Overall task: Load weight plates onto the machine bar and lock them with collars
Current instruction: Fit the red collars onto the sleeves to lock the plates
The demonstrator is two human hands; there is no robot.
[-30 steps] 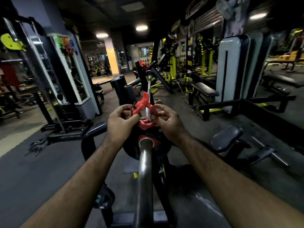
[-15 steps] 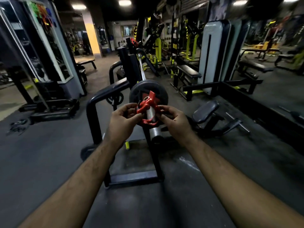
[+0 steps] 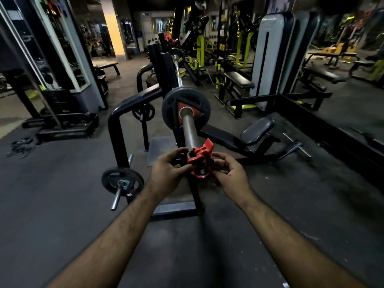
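The red collar (image 3: 200,161) sits at the near tip of the bar (image 3: 189,133), pinched by the left hand (image 3: 166,172) and the right hand (image 3: 230,175) from either side, its lever raised up and to the right. The bar's long axis runs away from the camera, through the weight plate (image 3: 186,108) farther along. Bare sleeve separates collar and plate. Open floor (image 3: 311,204) lies right of the bar.

The collar (image 3: 200,161) sits at the near end of the bar (image 3: 190,133), between the left hand (image 3: 166,173) and right hand (image 3: 230,175). Farther along the bar is a plate (image 3: 186,110). Another plate (image 3: 122,181) sits low on the left.
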